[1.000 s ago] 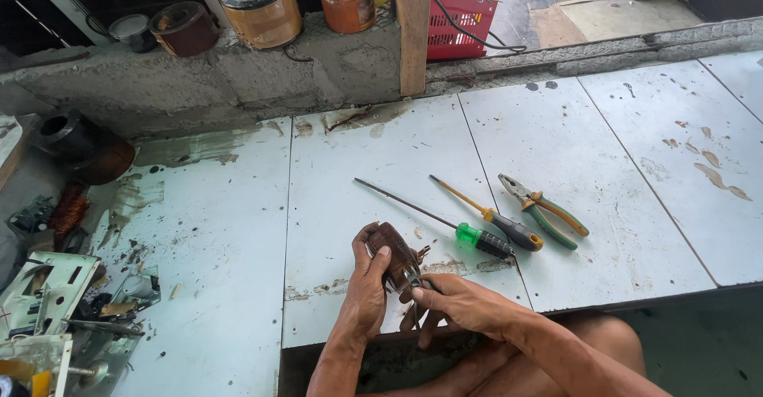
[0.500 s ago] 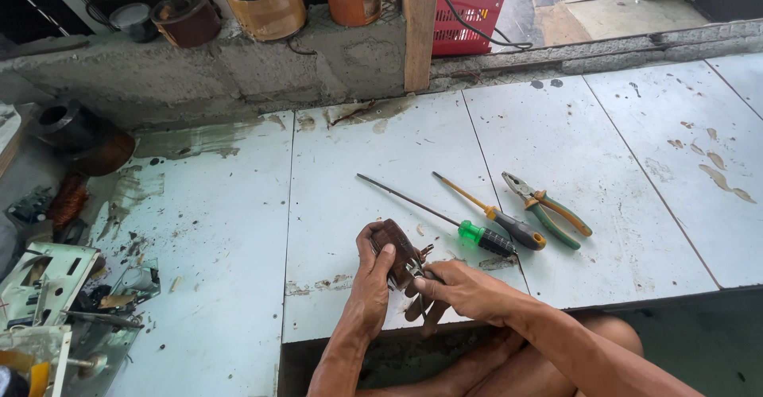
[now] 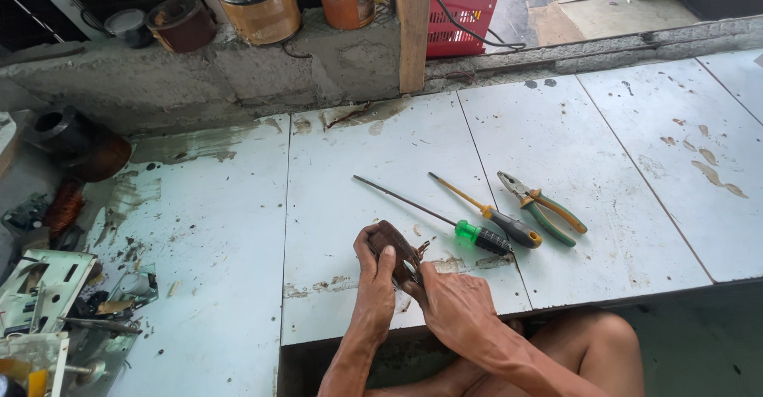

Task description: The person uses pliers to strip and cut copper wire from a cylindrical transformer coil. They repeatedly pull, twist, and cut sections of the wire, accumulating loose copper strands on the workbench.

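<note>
— Desk [image 3: 604, 127] first: what's the surface like?

— Pale panels, stained and scratched, butted together with seams between them. Rough concrete ledge [image 3: 238, 71] runs along the back, with a wooden post [image 3: 413, 27] standing on it. Two copper-wound coils [image 3: 258, 3] sit up there, and a red basket [image 3: 461, 19] behind the post. Scrap parts are heaped at the left edge [image 3: 48, 302].

— Tools?

— Three, lying side by side right of centre: green-handled screwdriver [image 3: 477, 236], yellow-handled screwdriver [image 3: 509, 226], pliers [image 3: 544, 206]. All loose on the desk, just beside the hands.

— Now the grip.

— Left hand [image 3: 377, 286] is wrapped round a small dark brown part [image 3: 393, 242], fingers closed on it, holding it at the near edge of the desk. Right hand [image 3: 457, 302] presses against the same part from the right, fingers curled in tight at its lower side. Something thin and metallic shows where they meet; too small to tell what.

— Part resting or lifted?

— Cannot tell.
</note>
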